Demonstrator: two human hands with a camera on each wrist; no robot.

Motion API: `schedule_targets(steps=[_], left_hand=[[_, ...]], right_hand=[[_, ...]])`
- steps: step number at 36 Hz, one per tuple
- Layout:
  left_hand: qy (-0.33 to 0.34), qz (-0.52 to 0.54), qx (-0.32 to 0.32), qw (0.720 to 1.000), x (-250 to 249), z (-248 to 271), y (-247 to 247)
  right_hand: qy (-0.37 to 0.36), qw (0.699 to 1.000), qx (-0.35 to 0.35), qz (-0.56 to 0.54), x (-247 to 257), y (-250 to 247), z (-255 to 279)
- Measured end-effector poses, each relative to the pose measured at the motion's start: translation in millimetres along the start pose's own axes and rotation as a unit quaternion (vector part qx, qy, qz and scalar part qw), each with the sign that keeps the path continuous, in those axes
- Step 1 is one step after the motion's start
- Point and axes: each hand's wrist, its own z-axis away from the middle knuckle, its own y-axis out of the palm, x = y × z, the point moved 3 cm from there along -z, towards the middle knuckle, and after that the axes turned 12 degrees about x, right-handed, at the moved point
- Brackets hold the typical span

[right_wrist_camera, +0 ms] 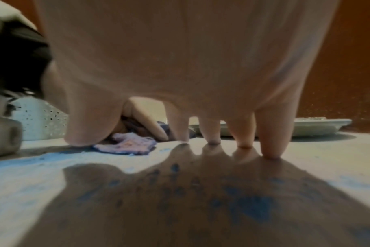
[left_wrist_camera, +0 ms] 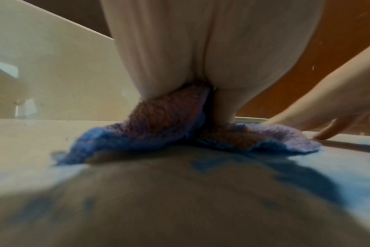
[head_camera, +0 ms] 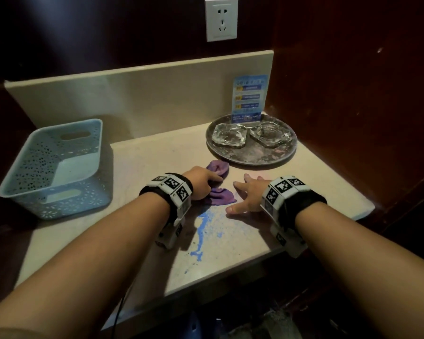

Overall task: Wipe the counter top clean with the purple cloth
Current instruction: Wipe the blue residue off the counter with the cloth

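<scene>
The purple cloth (head_camera: 219,197) lies bunched on the beige counter top (head_camera: 152,162), near its middle. My left hand (head_camera: 203,183) sits on top of it and grips it; in the left wrist view a fold of the cloth (left_wrist_camera: 158,127) rises into the hand (left_wrist_camera: 201,66). Its edges are stained blue. Just to the right, my right hand (head_camera: 246,192) is spread with its fingertips (right_wrist_camera: 270,151) touching the bare counter, holding nothing. A blue powdery smear (head_camera: 205,231) runs from the cloth toward the front edge, and it also lies under the right hand (right_wrist_camera: 249,200).
A pale blue perforated basket (head_camera: 56,167) stands at the left. A round metal tray (head_camera: 251,163) at the back right carries two glass ashtrays (head_camera: 228,137) and a blue sign card (head_camera: 249,99). A low backsplash, a wall outlet (head_camera: 221,19) and dark wood walls enclose the counter.
</scene>
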Motion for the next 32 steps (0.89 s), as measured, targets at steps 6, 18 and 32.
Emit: schedule_targets(steps=[6, 18, 32], left_hand=[[0.012, 0.023, 0.026, 0.999, -8, 17, 9], [0.013, 0.035, 0.032, 0.999, -23, 40, 16], [-0.098, 0.078, -0.038, 0.991, 20, 65, 12]], right_hand=[[-0.021, 0.999, -0.027, -0.026, 4, 0, 4], [0.023, 0.998, 0.019, 0.062, 8, -1, 1], [0.010, 0.995, 0.000, 0.104, 4, 0, 5]])
